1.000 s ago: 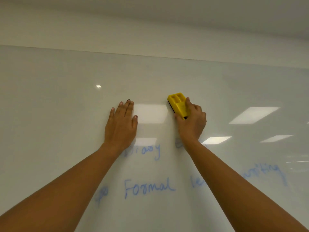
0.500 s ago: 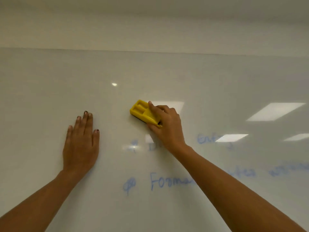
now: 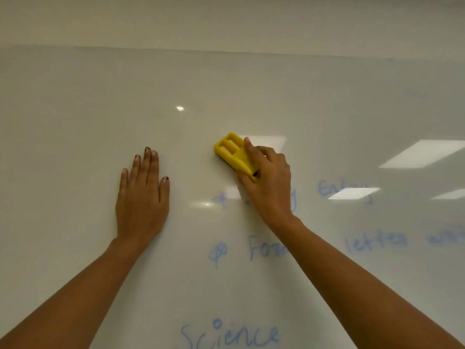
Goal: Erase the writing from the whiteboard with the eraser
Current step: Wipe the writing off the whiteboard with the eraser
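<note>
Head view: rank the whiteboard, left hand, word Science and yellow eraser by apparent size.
1. whiteboard, fills most of the view
2. left hand and word Science, too close to rank: hand taller, word wider
3. yellow eraser, partly under the right hand

Whiteboard [image 3: 75, 109], blue marker writing. "Science" [image 3: 229, 336] at bottom edge. Row above: "For" [image 3: 264, 249], rest of word hidden; "letter" [image 3: 376, 241] right of it; word at far right too blurred to read. Higher row: "En" [image 3: 329, 188], remainder washed out by glare.
</note>
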